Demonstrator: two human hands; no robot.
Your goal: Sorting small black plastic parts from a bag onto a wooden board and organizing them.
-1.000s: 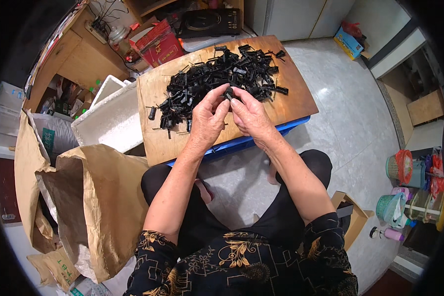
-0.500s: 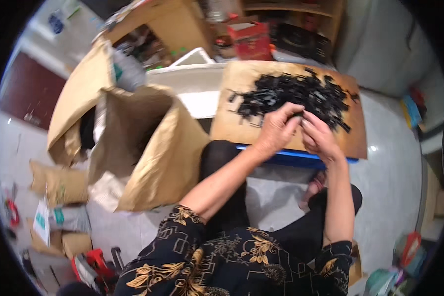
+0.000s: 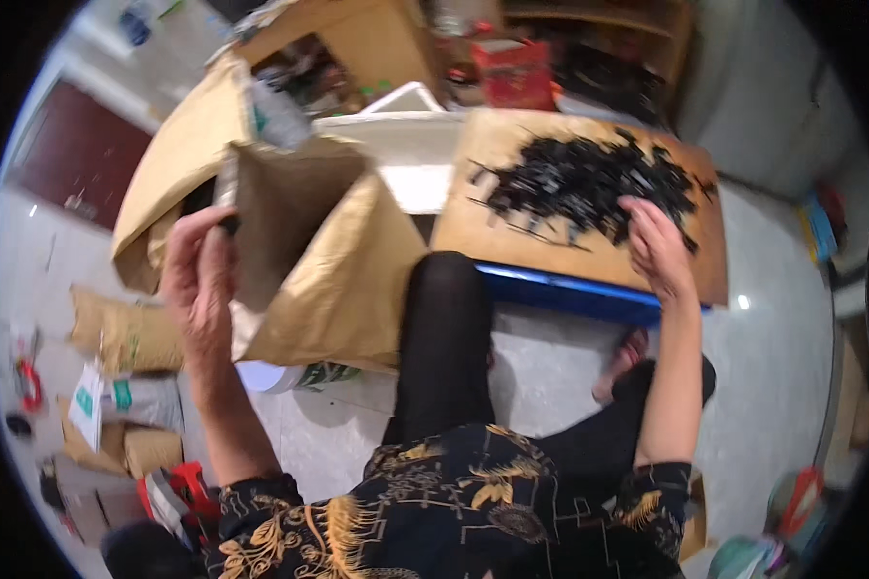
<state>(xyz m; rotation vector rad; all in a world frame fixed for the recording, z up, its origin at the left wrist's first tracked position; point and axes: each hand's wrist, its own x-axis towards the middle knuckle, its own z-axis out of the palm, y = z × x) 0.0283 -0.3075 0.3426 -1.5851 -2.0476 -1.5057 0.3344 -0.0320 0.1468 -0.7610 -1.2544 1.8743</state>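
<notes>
Parts (image 3: 574, 179) lie heaped, black, on the wooden board (image 3: 462, 217), plenty left; how much is done, we cannot tell. Our left hand (image 3: 201, 268) pinches one dark piece (image 3: 229, 224) by the brown sack (image 3: 343, 294); our right hand (image 3: 658, 247) curls near the parts, its grip unclear.

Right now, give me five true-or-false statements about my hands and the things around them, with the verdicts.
1. Your left hand is by the open brown paper bag. True.
2. Your right hand is over the white foam box. False: it is at the pile of black parts.
3. Your left hand pinches a small dark thing. True.
4. The pile of black parts is spread on the floor. False: it lies on a wooden board.
5. Your hands are touching each other. False: they are well apart.
</notes>
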